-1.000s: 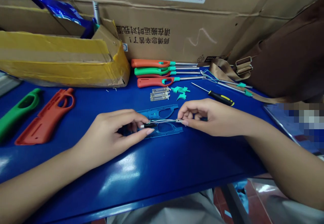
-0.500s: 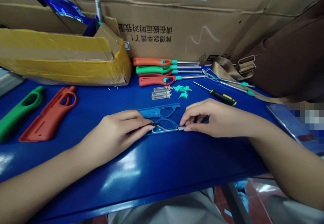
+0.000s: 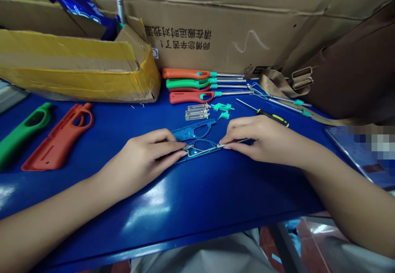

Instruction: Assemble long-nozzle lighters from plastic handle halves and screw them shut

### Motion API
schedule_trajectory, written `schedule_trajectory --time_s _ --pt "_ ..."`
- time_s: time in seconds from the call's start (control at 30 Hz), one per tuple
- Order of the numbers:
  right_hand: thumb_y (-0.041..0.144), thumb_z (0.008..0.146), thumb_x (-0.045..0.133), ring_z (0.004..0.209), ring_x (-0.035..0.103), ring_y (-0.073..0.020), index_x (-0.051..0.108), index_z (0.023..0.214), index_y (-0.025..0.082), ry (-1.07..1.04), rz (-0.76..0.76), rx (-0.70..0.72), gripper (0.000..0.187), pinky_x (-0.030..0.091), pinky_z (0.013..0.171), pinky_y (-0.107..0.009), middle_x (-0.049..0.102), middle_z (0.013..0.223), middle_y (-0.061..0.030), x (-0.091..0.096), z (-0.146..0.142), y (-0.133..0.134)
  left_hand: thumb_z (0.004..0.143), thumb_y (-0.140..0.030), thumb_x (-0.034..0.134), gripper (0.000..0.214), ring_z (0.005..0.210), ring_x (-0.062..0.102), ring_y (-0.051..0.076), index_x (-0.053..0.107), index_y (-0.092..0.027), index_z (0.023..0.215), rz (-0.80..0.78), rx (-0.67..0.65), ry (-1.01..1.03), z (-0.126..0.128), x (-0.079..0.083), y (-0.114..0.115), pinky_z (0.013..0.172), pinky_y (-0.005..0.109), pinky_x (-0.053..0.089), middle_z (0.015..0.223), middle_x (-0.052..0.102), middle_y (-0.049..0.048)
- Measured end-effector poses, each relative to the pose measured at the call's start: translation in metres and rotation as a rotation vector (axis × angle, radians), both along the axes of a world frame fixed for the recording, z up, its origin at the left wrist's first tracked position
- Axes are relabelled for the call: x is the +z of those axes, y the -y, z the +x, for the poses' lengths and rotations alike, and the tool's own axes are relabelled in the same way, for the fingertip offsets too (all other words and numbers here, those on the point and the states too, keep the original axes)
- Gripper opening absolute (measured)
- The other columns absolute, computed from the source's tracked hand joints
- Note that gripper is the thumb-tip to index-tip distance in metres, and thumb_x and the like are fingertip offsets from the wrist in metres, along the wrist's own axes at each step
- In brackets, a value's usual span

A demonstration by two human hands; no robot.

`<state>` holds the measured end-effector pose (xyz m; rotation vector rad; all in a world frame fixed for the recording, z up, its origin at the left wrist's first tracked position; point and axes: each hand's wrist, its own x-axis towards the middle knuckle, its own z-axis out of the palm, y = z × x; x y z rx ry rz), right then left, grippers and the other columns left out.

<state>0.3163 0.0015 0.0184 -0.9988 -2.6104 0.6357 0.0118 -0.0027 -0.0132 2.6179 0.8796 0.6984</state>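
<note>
In the head view, the left hand (image 3: 138,162) and the right hand (image 3: 262,139) each pinch one end of a thin metal lighter tube (image 3: 210,146) between their fingertips. The tube runs crosswise to the person, along the long axis of a blue plastic lighter shell half (image 3: 193,157) lying on the blue counter (image 3: 185,207), and both hands are about equally near it. A second blue shell half (image 3: 188,133) lies just beyond, and a black-and-yellow screwdriver (image 3: 273,118) lies past the right hand.
</note>
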Motion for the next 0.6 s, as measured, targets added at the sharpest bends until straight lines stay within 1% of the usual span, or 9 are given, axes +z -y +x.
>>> schedule_trajectory --time_s 0.23,0.3,0.4,0.47,0.6 --pt "0.021 0.097 0.059 0.087 0.069 -0.0187 0.078 0.097 0.02 0.068 0.041 -0.019 0.018 0.05 0.076 -0.03 0.074 0.097 -0.0066 -0.0007 0.0015 -0.0025 0.101 -0.025 0.059 0.023 0.085 0.068 0.015 0.076 -0.015 0.113 0.022 0.007 -0.021 0.0022 0.0024 0.0018 0.077 0.025 0.056 0.098 0.067 0.0062" --pt "0.021 0.097 0.059 0.087 0.069 -0.0185 0.078 0.097 0.02 0.063 0.034 -0.013 0.019 0.05 0.076 -0.03 0.073 0.097 -0.0063 -0.001 0.0015 -0.0023 0.099 -0.031 0.063 0.025 0.087 0.068 0.015 0.075 -0.015 0.115 0.018 0.012 -0.023 0.0018 0.0025 0.002 0.079 0.025 0.057 0.102 0.066 0.007" --pt "0.021 0.097 0.06 0.086 0.068 -0.0185 0.078 0.098 0.019 0.069 0.019 -0.013 0.018 0.05 0.076 -0.03 0.073 0.097 -0.006 -0.0025 0.0009 -0.0022 0.093 -0.042 0.071 0.039 0.091 0.069 0.017 0.071 -0.014 0.121 0.004 -0.019 -0.026 0.0003 0.0007 0.0016 0.083 0.027 0.058 0.108 0.067 0.0081" --pt "0.02 0.097 0.061 0.085 0.068 -0.0183 0.078 0.098 0.019 0.08 0.015 -0.009 0.018 0.05 0.076 -0.03 0.073 0.096 -0.0057 -0.0042 -0.0001 -0.0025 0.094 -0.04 0.07 0.039 0.092 0.07 0.017 0.07 -0.014 0.123 -0.003 -0.034 -0.033 -0.0005 -0.0009 0.0014 0.084 0.028 0.059 0.108 0.067 0.0077" --pt "0.018 0.096 0.061 0.083 0.066 -0.0175 0.078 0.094 0.018 0.093 0.048 0.003 0.018 0.049 0.074 -0.03 0.072 0.092 -0.0053 -0.0066 -0.0029 -0.0029 0.096 -0.034 0.069 0.035 0.087 0.069 0.016 0.069 -0.013 0.124 -0.022 -0.003 -0.042 -0.0001 -0.0019 0.0024 0.085 0.028 0.059 0.106 0.068 0.0069"
